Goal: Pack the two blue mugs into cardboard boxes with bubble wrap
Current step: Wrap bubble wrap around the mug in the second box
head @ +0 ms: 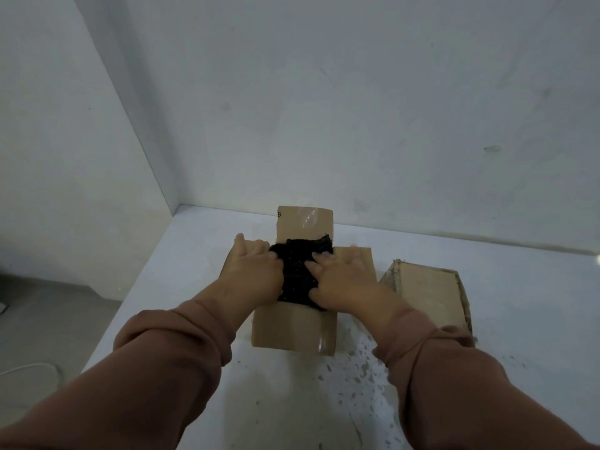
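Observation:
An open cardboard box stands mid-table with its four flaps spread out. Inside it lies a bundle of black bubble wrap; no blue mug shows, so whatever the wrap holds is hidden. My left hand lies flat over the left flap with its fingertips on the wrap's left edge. My right hand rests on the right flap, fingers pressing on the wrap's right side. A second cardboard box sits to the right with its flaps folded shut.
The white speckled table stands in a corner between two pale walls. Its left edge runs diagonally, with grey floor and a white cable below. Bare table lies in front of the boxes.

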`<state>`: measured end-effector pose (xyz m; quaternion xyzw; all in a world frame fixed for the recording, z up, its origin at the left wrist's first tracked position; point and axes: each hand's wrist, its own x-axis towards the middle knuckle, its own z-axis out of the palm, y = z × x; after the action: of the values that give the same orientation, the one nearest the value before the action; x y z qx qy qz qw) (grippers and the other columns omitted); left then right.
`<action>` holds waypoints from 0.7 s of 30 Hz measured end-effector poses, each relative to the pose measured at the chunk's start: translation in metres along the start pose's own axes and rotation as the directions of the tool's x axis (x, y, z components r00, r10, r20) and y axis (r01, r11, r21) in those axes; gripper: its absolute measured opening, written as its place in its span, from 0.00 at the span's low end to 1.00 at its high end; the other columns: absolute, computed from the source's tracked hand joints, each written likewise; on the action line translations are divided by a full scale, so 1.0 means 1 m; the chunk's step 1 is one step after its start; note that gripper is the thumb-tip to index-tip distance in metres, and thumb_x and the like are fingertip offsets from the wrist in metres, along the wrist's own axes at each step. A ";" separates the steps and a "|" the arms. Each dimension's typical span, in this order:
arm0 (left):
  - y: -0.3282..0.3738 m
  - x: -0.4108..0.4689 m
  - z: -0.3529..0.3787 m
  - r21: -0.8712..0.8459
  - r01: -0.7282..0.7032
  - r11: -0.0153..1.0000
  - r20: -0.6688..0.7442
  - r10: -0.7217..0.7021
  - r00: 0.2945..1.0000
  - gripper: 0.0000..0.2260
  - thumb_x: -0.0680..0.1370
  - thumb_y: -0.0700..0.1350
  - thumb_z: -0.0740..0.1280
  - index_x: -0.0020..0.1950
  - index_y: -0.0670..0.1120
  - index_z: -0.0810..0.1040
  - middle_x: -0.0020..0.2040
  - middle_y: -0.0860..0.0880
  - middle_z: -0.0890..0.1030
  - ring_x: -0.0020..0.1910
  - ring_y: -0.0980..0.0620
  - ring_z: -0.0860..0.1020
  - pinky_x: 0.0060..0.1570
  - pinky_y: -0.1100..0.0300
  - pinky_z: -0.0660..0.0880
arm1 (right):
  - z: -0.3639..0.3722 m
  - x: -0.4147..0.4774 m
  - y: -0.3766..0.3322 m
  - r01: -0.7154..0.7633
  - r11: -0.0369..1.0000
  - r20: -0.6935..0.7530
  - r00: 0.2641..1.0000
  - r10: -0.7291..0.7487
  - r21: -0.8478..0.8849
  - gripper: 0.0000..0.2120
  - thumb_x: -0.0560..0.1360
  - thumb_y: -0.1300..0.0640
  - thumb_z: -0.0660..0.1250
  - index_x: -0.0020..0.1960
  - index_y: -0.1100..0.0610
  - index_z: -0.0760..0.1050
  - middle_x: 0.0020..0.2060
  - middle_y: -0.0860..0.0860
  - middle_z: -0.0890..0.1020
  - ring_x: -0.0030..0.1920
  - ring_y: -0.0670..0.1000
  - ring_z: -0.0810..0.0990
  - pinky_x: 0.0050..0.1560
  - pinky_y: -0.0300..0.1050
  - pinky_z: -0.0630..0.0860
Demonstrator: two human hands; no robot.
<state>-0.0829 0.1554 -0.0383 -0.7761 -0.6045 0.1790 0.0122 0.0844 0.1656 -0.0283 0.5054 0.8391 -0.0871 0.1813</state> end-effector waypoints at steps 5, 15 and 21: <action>0.008 -0.009 -0.011 -0.035 0.015 0.999 -0.143 -0.020 0.989 0.15 0.74 0.47 0.62 0.60 0.46 0.72 0.59 0.47 0.72 0.63 0.43 0.66 0.67 0.31 0.47 | -0.008 -0.004 -0.011 0.000 0.997 -0.146 0.989 0.011 0.075 0.28 0.73 0.49 0.60 0.71 0.55 0.61 0.64 0.55 0.68 0.66 0.57 0.67 0.70 0.68 0.40; 0.019 -0.001 -0.007 -0.065 -0.179 0.982 -0.208 0.162 0.965 0.23 0.77 0.47 0.61 0.72 0.43 0.64 0.72 0.44 0.64 0.70 0.45 0.63 0.71 0.45 0.51 | -0.004 0.001 -0.023 -0.057 0.997 -0.195 0.980 0.045 -0.052 0.27 0.75 0.45 0.59 0.68 0.59 0.64 0.63 0.59 0.68 0.64 0.59 0.68 0.69 0.69 0.37; 0.019 0.002 -0.010 -0.095 -0.148 0.984 -0.092 0.140 0.986 0.24 0.77 0.44 0.61 0.72 0.43 0.62 0.68 0.45 0.68 0.66 0.47 0.70 0.71 0.41 0.45 | -0.015 0.011 -0.025 -0.129 0.991 0.000 0.992 0.129 -0.044 0.29 0.74 0.44 0.59 0.70 0.58 0.62 0.62 0.56 0.71 0.62 0.57 0.71 0.67 0.73 0.40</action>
<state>-0.0614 0.1537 -0.0340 -0.8243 -0.5541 0.1150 -0.0146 0.0549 0.1676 -0.0201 0.5544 0.8061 -0.0574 0.1988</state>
